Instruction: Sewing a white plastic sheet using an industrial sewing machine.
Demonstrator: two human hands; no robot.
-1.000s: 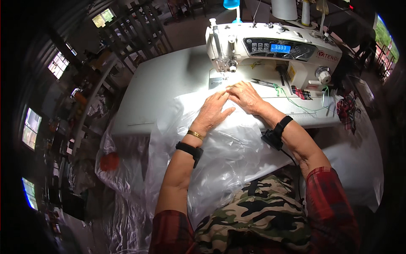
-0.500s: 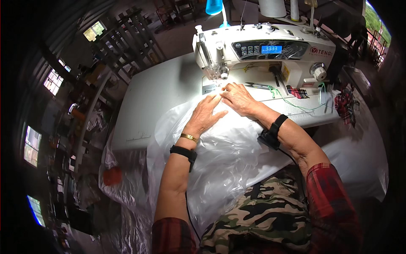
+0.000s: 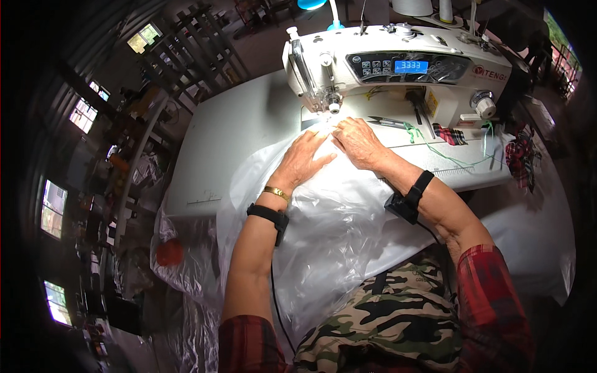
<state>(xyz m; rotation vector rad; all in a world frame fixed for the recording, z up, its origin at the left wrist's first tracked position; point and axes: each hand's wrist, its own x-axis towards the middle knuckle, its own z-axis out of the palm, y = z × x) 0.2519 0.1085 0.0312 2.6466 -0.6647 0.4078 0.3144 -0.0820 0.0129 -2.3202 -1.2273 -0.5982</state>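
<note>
A large translucent white plastic sheet (image 3: 336, 214) lies over the front of a white sewing machine (image 3: 336, 59) and drapes down into my lap. My left hand (image 3: 303, 161) rests on the sheet, fingers stretched toward the needle area (image 3: 329, 118) and thumb held apart. Just right of it, my right hand (image 3: 360, 144) has its fingers bent and pressed together on the sheet near the needle. The fingertips of both hands are nearly touching under bright light. Exactly what part of the sheet the right fingers pinch is hidden.
On the machine bed, right of my hands, lie dark thread snips (image 3: 388, 122), green thread (image 3: 435, 149) and a plaid scrap (image 3: 449, 135). More plaid cloth (image 3: 521, 158) hangs at the right edge. Thread cones (image 3: 412, 6) stand behind the machine. A blue lamp (image 3: 311, 3) hangs above.
The view has shifted a little, so the machine appears slightly higher and further right. Both hands stay on the sheet by the needle, with little visible change in their grip.
</note>
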